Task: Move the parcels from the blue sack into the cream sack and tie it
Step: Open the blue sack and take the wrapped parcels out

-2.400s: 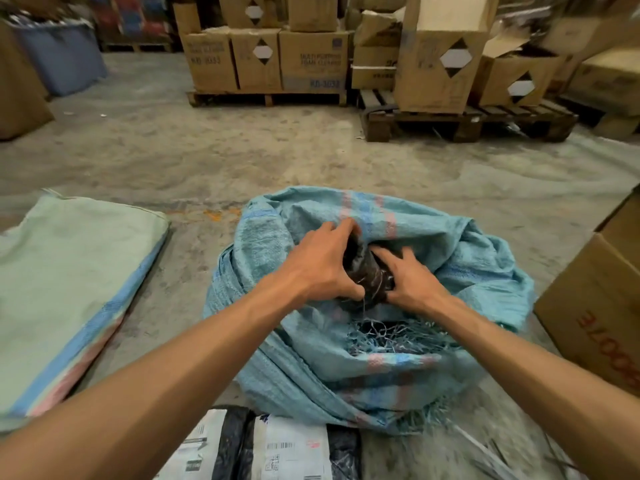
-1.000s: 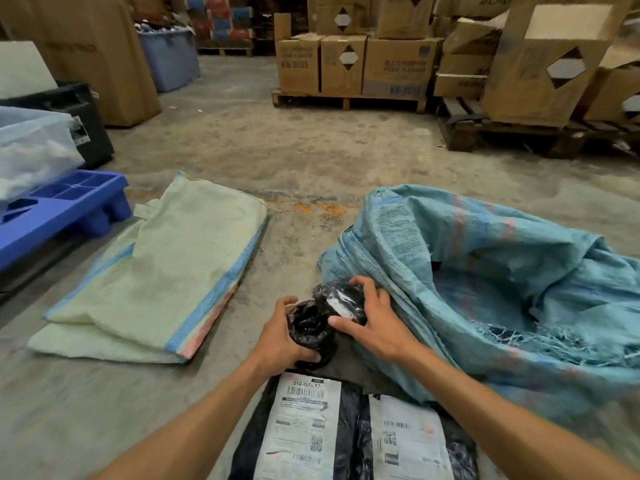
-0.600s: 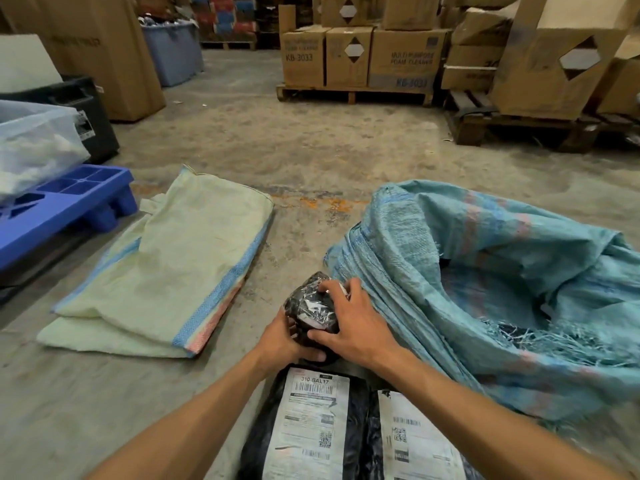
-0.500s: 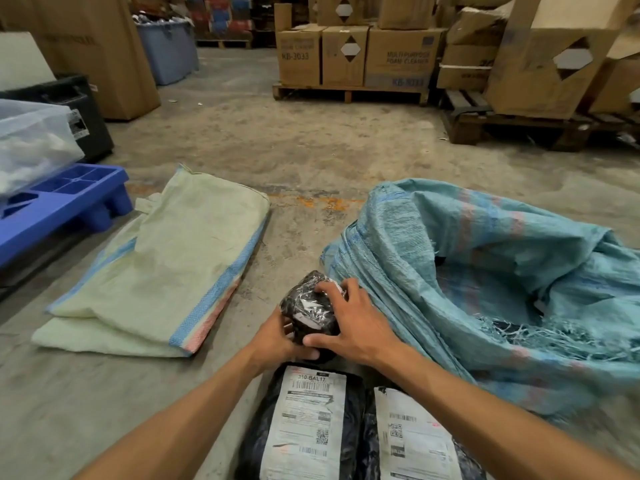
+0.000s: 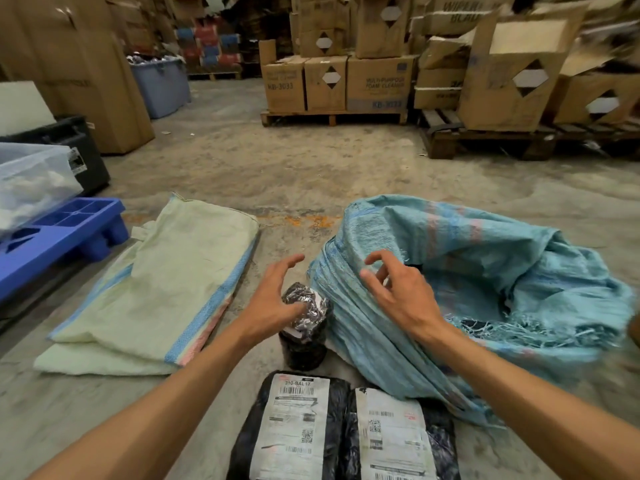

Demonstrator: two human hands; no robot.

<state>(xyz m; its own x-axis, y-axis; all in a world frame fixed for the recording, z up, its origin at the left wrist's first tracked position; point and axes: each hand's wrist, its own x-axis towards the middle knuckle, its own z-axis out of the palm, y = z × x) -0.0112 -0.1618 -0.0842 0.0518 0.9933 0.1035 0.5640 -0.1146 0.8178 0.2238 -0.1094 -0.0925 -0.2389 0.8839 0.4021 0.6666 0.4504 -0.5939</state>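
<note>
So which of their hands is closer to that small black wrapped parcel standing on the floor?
Left. The left hand hovers open right beside the small black parcel, its thumb by the top; the right hand is farther, over the blue sack.

The two labelled parcels (image 5: 343,434) run off the bottom edge. The left hand (image 5: 273,303) covers part of the small black parcel (image 5: 304,327). What lies inside the blue sack (image 5: 467,299) stays dark and unreadable. The cartons (image 5: 595,64) at the far right are smeared with blur.

Blue sack (image 5: 485,271) crumpled, mouth open — cream sack (image 5: 156,289) flat, left; black parcels (image 5: 304,323) between.
</note>
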